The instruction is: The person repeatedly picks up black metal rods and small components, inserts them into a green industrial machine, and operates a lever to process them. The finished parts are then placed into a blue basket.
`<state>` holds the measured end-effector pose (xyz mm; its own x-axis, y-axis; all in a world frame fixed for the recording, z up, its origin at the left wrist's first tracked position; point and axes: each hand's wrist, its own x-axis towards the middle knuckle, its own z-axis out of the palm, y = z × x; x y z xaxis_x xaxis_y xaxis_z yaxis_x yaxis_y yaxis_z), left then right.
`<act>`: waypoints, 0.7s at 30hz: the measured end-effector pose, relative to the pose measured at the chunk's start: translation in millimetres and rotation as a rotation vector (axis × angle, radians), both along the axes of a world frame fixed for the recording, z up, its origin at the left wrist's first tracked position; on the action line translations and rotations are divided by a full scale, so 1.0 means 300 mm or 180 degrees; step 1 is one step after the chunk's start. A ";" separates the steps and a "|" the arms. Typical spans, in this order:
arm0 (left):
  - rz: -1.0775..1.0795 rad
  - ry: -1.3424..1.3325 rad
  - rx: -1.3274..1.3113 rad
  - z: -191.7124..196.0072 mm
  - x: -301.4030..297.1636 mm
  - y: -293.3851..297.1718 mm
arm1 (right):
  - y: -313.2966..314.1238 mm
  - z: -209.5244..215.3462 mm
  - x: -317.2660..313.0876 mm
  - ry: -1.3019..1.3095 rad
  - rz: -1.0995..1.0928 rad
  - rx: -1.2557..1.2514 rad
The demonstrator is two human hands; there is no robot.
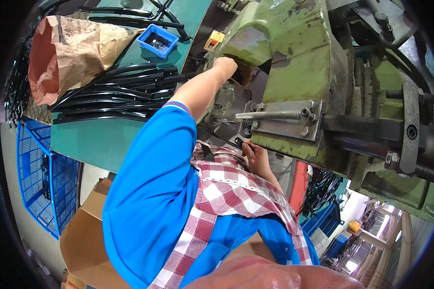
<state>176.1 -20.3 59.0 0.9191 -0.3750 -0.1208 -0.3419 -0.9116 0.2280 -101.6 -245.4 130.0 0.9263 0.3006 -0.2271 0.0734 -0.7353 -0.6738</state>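
My left hand [226, 66] reaches forward to the green press-like machine [299, 72], beside its rounded housing. The fingers point away and are hidden, so whether they hold anything does not show. A brown curved piece [242, 75] lies right beside that hand. Close to my apron, my right hand [258, 158] is closed, thumb on top, on the end of a black metal strip [239, 141] with a hole in it. The rest of the strip runs toward the machine's working area and is hard to make out. A bolted steel plate with a threaded rod [275, 114] sits just above this hand.
On the green table [96, 144] at left lie many black strips [125, 91], a brown paper sack [77, 53] and a blue bin [157, 41] of small parts. A yellow switch box [214, 41] stands nearby. Blue mesh crate [48, 178] and cardboard box [89, 236] stand lower left.
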 end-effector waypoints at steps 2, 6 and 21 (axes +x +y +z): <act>-0.0114 -0.0066 0.0073 -0.010 0.008 -0.022 | -0.026 -0.031 -0.011 -0.0087 -0.0038 -0.0049; -0.0072 -0.0262 -0.0065 -0.051 0.004 -0.019 | -0.045 -0.050 -0.028 -0.0431 0.0076 -0.0205; 0.1708 0.1283 -0.3836 -0.019 -0.058 0.094 | 0.106 0.100 0.031 0.0635 -0.0412 0.0482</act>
<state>158.7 7.7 53.4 0.9623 -0.0508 -0.2673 0.2628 -0.0798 0.9615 -92.2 -213.7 160.0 0.9008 0.2271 -0.3702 -0.1596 -0.6197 -0.7685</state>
